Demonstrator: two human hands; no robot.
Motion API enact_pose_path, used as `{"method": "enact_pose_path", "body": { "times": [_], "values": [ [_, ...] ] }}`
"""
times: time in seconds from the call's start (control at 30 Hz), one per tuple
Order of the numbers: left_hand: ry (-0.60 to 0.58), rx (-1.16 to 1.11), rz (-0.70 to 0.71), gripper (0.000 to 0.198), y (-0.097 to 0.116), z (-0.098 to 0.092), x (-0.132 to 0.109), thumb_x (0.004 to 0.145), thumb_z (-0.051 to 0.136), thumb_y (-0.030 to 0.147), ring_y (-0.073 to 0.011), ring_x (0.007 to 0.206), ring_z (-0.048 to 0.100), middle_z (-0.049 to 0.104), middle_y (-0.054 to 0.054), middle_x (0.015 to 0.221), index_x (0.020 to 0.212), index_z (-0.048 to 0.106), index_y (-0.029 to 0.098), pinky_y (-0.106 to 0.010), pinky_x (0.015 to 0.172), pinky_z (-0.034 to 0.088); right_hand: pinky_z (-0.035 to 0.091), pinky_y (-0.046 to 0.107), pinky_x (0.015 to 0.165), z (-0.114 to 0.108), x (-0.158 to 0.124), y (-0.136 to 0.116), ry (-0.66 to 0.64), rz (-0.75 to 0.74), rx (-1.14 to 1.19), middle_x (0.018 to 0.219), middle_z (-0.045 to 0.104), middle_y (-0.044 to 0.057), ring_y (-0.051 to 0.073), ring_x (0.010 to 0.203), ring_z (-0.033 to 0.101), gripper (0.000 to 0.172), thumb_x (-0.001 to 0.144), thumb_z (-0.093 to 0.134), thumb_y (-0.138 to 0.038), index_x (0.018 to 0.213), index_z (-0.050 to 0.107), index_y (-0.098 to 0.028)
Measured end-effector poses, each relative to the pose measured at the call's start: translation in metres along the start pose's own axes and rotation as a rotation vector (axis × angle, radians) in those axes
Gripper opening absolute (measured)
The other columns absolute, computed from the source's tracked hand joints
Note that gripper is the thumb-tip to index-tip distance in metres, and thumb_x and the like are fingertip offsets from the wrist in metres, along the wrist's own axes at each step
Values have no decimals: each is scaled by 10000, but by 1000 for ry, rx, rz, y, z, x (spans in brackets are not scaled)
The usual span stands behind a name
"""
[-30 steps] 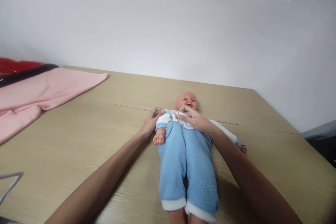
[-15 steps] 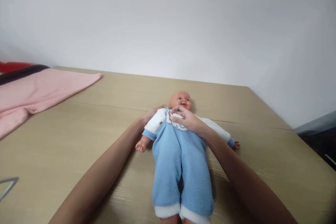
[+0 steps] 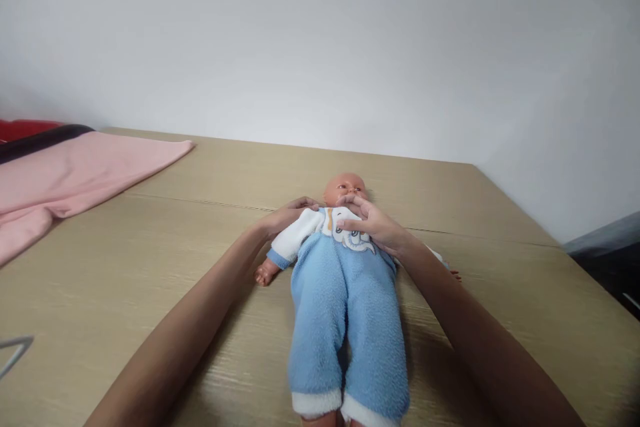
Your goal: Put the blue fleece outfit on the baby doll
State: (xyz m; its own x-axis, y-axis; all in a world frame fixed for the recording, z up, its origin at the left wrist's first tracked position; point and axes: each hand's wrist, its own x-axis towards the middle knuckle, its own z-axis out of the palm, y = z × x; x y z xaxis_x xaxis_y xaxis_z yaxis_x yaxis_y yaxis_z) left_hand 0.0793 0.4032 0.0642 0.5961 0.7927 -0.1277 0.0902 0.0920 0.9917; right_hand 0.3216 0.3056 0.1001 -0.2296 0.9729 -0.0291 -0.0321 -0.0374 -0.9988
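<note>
A baby doll (image 3: 323, 293) lies on its back on the table, its head toward the wall. It wears a fleecy blue outfit with white sleeves and a cartoon elephant patch (image 3: 350, 237) on the chest. Beside the doll's shoulder on the left, my left hand (image 3: 290, 215) rests with its fingers stretched toward the head, partly behind the white sleeve. My right hand (image 3: 375, 221) hovers over or lightly touches the upper chest, thumb and fingers apart, in front of the doll's chin. Its forearm covers much of the doll's arm on that side.
A pink cloth (image 3: 90, 167) lies on the wooden table (image 3: 150, 267) at the left, near a dark strip and a red object (image 3: 30, 128). A white wall (image 3: 320, 67) stands behind the table. A grey bent wire or rod (image 3: 17, 350) pokes in at lower left.
My right hand has shifted right and its thumb and fingers have spread, uncovering more of the elephant patch. My left hand has moved only slightly.
</note>
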Motion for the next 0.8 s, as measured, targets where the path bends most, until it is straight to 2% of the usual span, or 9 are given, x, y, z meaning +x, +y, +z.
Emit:
{"method": "enact_pose_path", "body": {
  "times": [0.07, 0.13, 0.2, 0.33, 0.4, 0.47, 0.57, 0.7, 0.8],
  "values": [
    [-28, 93, 1, 371, 10, -6, -5, 911, 850, 492, -261, 1080, 710, 757, -56, 1185, 1108, 738, 198, -374, 957, 587, 579, 357, 1042, -2, -2, -7, -14, 38, -89, 1263, 784, 30, 247, 1248, 713, 538, 766, 993, -409, 1200, 703, -280],
    [-73, 265, -6, 455, 20, -13, -11, 925, 769, 634, -290, 1128, 695, 763, -63, 1203, 1099, 735, 215, -364, 978, 557, 597, 399, 1026, -4, -5, -14, 3, 95, -238, 1243, 808, 62, 274, 1200, 743, 474, 829, 949, -453, 1203, 725, -266],
    [-105, 443, -37, 606, 28, -19, -18, 929, 689, 767, -318, 1182, 687, 764, -84, 1270, 1196, 712, 224, -363, 984, 543, 597, 449, 1034, -4, -9, -19, 69, 128, -437, 1253, 815, 96, 309, 1191, 755, 413, 892, 897, -494, 1192, 744, -256],
    [-136, 613, -132, 879, 31, -26, -23, 809, 791, 817, -328, 1135, 710, 768, -92, 1251, 1425, 561, 234, -349, 867, 553, 548, 528, 1117, 4, -15, -22, 227, 44, -772, 1273, 816, 105, 346, 1220, 747, 279, 946, 836, -452, 1126, 761, -252],
    [-192, 620, -113, 802, 28, -28, -21, 826, 788, 778, -308, 1082, 715, 764, -70, 1195, 1383, 575, 241, -338, 833, 555, 533, 512, 1142, 10, -16, -21, 277, -89, -822, 1269, 816, 82, 326, 1227, 748, 183, 940, 809, -326, 1097, 747, -256],
    [-232, 627, -57, 664, 26, -31, -18, 866, 767, 729, -295, 1082, 712, 762, -50, 1186, 1312, 640, 253, -335, 855, 556, 521, 477, 1162, 15, -14, -19, 306, -251, -825, 1273, 813, 62, 299, 1262, 741, 167, 937, 747, -217, 1097, 728, -260],
    [-260, 682, -9, 591, 24, -36, -15, 904, 753, 692, -303, 1145, 714, 778, -38, 1244, 1326, 716, 280, -355, 956, 551, 525, 446, 1147, 18, -10, -15, 306, -393, -824, 1242, 817, 56, 280, 1262, 741, 176, 950, 696, -195, 1112, 711, -261],
    [-325, 669, -2, 666, 21, -38, -15, 945, 725, 680, -331, 1357, 667, 740, -51, 1495, 1490, 680, 301, -398, 1170, 488, 553, 425, 1015, 8, -8, -9, 310, -320, -883, 1150, 826, 63, 293, 1097, 766, 135, 970, 741, -327, 1076, 699, -254],
    [-317, 585, -10, 732, 17, -34, -15, 892, 803, 628, -355, 1485, 594, 660, -55, 1636, 1541, 662, 321, -422, 1282, 402, 539, 416, 884, -5, -12, -8, 303, -206, -953, 1051, 823, 67, 298, 946, 748, 159, 1018, 709, -422, 1037, 710, -264]
  ]
}}
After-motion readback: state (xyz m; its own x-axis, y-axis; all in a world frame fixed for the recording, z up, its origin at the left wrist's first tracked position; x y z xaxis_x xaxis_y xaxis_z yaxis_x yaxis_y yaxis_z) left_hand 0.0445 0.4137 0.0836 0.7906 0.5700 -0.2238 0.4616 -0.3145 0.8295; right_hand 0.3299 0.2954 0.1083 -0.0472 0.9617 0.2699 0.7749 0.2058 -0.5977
